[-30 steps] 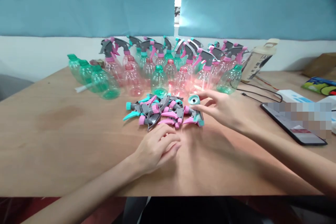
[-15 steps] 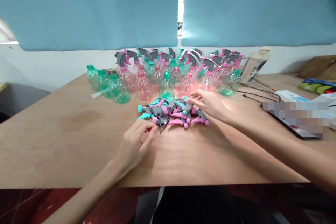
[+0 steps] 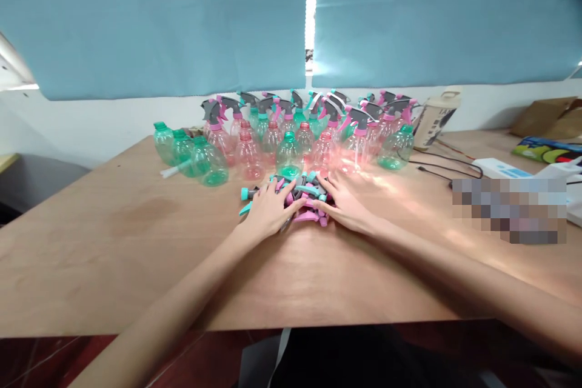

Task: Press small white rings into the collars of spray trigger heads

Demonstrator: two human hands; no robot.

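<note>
A pile of trigger spray heads (image 3: 307, 216) in grey, pink and turquoise lies on the wooden table (image 3: 150, 267). My left hand (image 3: 269, 205) rests over the left part of the pile, fingers spread. On the right side, my right hand (image 3: 346, 203) touches the spray heads with its fingers apart. Neither hand is closed round a single head, and both cover part of the pile. Just behind stand an uncapped green bottle (image 3: 290, 157) and uncapped pink bottles (image 3: 250, 160).
Several bottles with spray heads fitted (image 3: 357, 145) stand farther back. Uncapped green bottles (image 3: 210, 163) are at the left, beside white tubes (image 3: 176, 168). To the right are a beige jug (image 3: 437, 118), a black cable (image 3: 454, 163) and a cardboard box (image 3: 548, 116).
My left hand has moved forward and right from the pile's near edge onto its top. My right hand has come down against the right side, its fingers spread wider.
</note>
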